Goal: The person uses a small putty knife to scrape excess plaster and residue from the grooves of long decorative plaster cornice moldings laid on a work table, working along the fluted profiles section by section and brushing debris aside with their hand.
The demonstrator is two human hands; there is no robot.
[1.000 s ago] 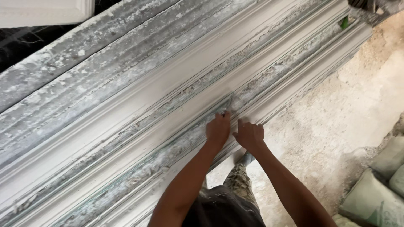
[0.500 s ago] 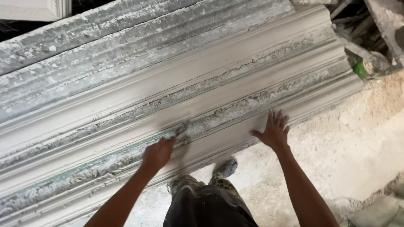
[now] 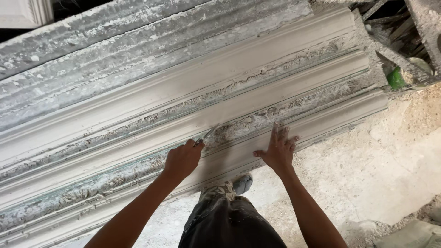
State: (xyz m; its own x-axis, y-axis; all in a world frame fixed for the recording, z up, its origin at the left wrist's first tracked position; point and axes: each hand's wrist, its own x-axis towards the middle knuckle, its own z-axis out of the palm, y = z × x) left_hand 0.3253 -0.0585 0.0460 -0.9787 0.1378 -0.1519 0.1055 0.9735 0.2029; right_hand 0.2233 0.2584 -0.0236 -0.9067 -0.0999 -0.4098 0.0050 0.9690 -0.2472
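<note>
A long white plaster moulding (image 3: 257, 87) with stepped ridges runs diagonally across the view. Crumbly plaster residue lines its grooves. My left hand (image 3: 183, 159) grips a small metal scraping tool (image 3: 207, 135), whose blade tip rests in a rough groove of the moulding. My right hand (image 3: 278, 148) lies flat, fingers spread, on the lower ridge of the moulding, a short way right of the tool.
Dusty concrete floor (image 3: 386, 174) lies to the right and below. A green object (image 3: 395, 78) and debris sit past the moulding's right end. Grey sacks (image 3: 409, 234) lie at bottom right. My shoe (image 3: 242, 183) stands under the moulding's edge.
Both hands have shifted right along the moulding. The left hand with the tool has moved from the lower groove area up toward the middle groove; the right hand stays flat.
</note>
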